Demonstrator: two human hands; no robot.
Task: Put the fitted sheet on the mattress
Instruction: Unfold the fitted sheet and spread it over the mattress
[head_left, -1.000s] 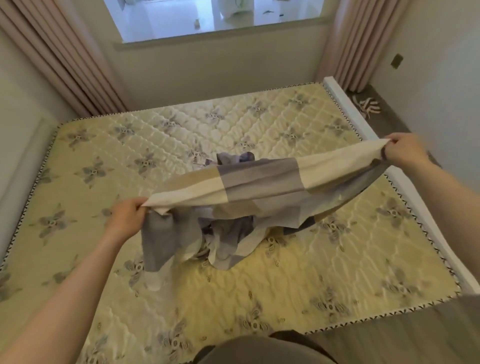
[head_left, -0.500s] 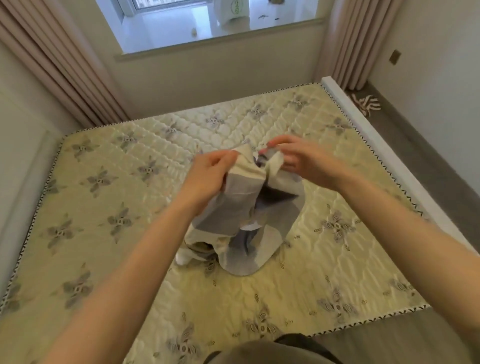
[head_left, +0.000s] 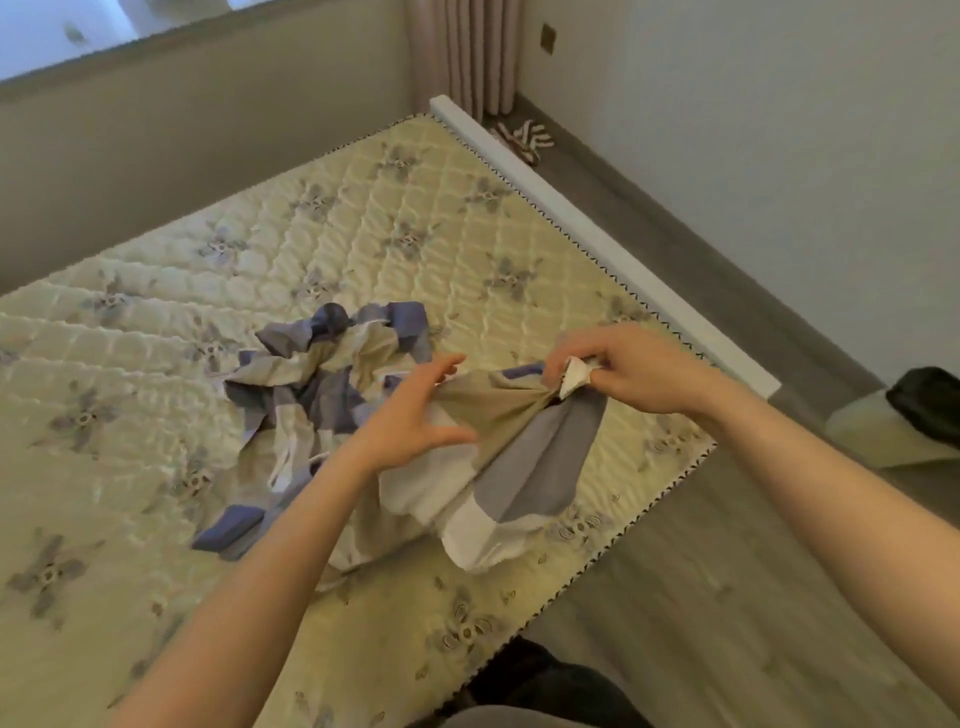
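Both hands have swung from above the middle toward the near right corner of the mattress (head_left: 467, 234), and the fitted sheet (head_left: 540, 457) has dropped from a lifted bundle into a crumpled heap on it. Right hand (head_left: 639, 369) pinches a bunched corner of the sheet between thumb and curled fingers, pulling tan cloth taut. Left hand (head_left: 410, 415) lies against that taut stretch with its fingers spread and half bent; whether it grips, I cannot tell.

The sheet (head_left: 540, 457) was checked in grey, blue, beige and white; the mattress (head_left: 519, 218) was pale yellow with grey flowers and black zigzag trim.
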